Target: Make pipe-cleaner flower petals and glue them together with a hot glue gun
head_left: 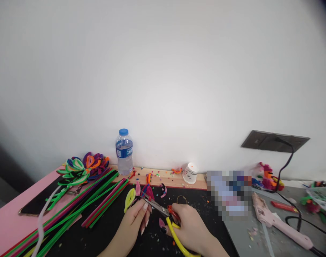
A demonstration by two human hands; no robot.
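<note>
The right hand has the scissors by their handles, over the black mat, blades reaching to the left hand. They look light and rigid, with metal that would be slick; the handles are the place to hold, well clear of the points. The yellow loop beside the left hand seems soft and bendy, best pinched at one end. The left fingers are bunched together; I can't tell what they pinch. Both forearms run out of sight.
</note>
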